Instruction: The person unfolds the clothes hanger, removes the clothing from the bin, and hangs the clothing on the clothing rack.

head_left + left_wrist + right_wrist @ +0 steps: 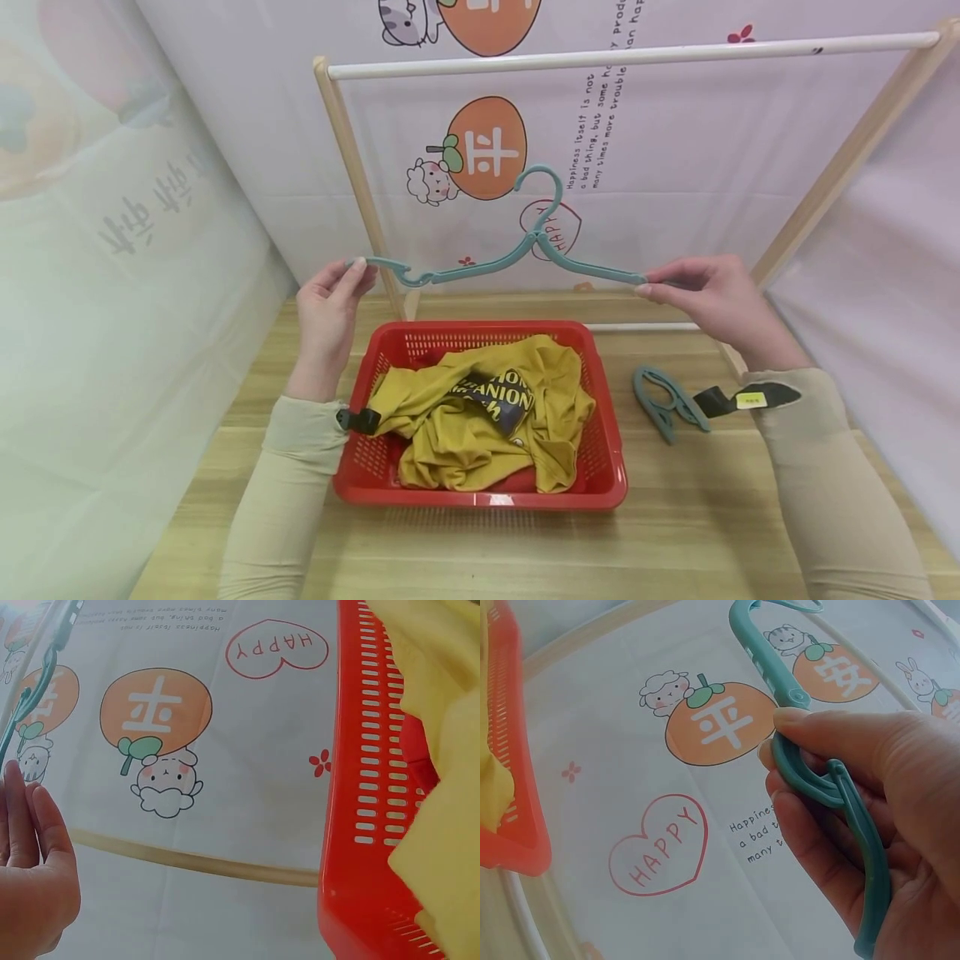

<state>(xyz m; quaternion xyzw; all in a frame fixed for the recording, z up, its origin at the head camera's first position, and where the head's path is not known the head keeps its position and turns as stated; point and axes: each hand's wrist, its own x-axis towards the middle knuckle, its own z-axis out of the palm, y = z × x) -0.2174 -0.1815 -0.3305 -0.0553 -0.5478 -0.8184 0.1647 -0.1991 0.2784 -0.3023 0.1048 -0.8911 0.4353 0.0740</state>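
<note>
A teal folding clothes hanger (480, 268) is held in the air, spread wide with its hook upward. My left hand (330, 304) pinches the tip of its left arm between thumb and fingers. At the other end, my right hand (708, 296) grips the right arm; the right wrist view shows the hanger's end section (866, 855) lying along the palm. Below the hanger stands a red plastic basket (480, 498) with a crumpled mustard-yellow garment (457, 450) bearing dark printed lettering. A second, folded teal hanger (663, 404) lies on the table right of the basket.
Behind the basket rises a rack with a white top rail (630, 57) and wooden legs (348, 158). Its low white bar (641, 327) runs near the table's back. Printed white sheeting (285, 108) hangs behind and at both sides. The table (540, 554) has a wood-grain top.
</note>
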